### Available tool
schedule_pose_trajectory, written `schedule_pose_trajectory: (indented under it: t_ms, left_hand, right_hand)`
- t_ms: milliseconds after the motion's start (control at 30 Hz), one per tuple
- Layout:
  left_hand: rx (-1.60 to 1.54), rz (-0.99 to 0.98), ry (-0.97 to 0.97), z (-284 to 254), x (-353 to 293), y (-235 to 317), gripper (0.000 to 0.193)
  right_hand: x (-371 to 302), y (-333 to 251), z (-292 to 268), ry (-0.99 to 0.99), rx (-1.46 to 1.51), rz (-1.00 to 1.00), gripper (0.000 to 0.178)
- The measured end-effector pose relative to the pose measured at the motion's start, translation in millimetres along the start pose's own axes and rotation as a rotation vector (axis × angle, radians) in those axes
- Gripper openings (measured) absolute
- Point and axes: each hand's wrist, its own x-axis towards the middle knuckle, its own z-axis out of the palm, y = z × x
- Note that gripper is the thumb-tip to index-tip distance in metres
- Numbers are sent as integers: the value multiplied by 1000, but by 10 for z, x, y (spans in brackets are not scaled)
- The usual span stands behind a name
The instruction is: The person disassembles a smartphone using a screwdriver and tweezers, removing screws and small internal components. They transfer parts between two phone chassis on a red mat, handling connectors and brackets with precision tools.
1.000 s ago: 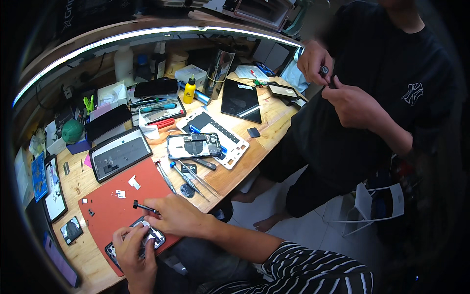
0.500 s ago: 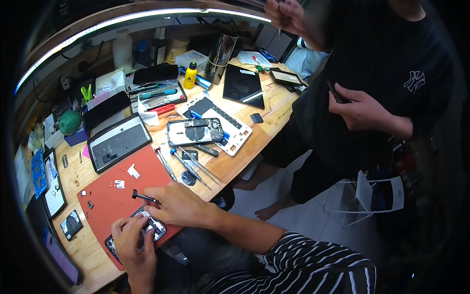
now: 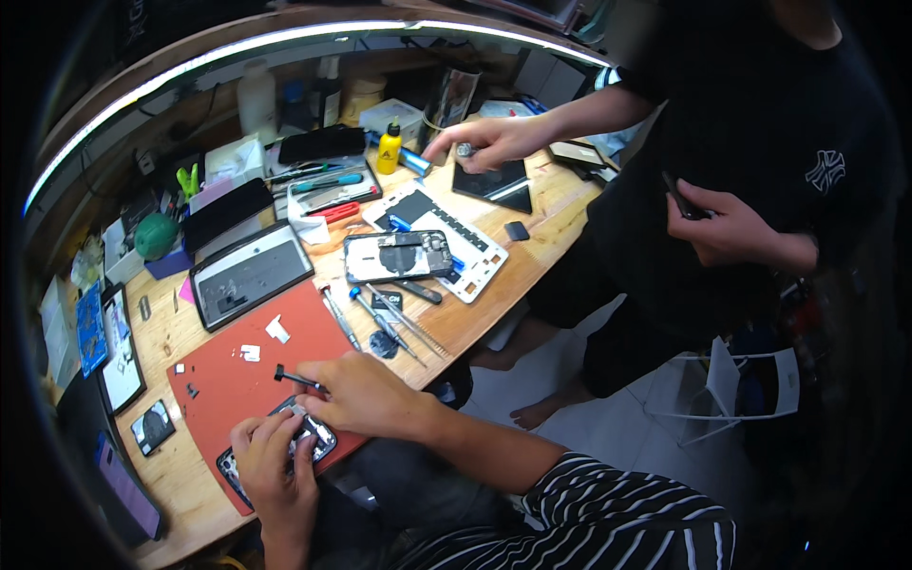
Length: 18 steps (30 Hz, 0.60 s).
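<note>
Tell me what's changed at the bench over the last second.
The co-worker's right hand parted from the co-worker's left hand, rose, then swung out over the pale wooden bench. Unchanged: the worker's left hand on the opened dark-framed phone, the worker's right hand holding the slim black tool.

Head-worn fisheye view — looking down on the working hands [image 3: 274, 461] from close above.
It faces forward over the table [image 3: 475, 321] from its near edge — wide enough to catch another person [image 3: 750, 161] at right, darkening toward the rim.
</note>
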Motion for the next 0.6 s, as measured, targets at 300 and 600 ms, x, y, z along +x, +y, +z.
schedule_pose_trajectory:
  t_ms: [300, 600]
  left_hand:
    - [78, 43, 23, 4, 28, 48, 19]
    - [122, 72, 18, 18, 16, 47, 20]
  right_hand:
    - [-16, -8, -15, -4, -47, 42, 20]
    - [-18, -36, -45, -22, -43, 54, 20]
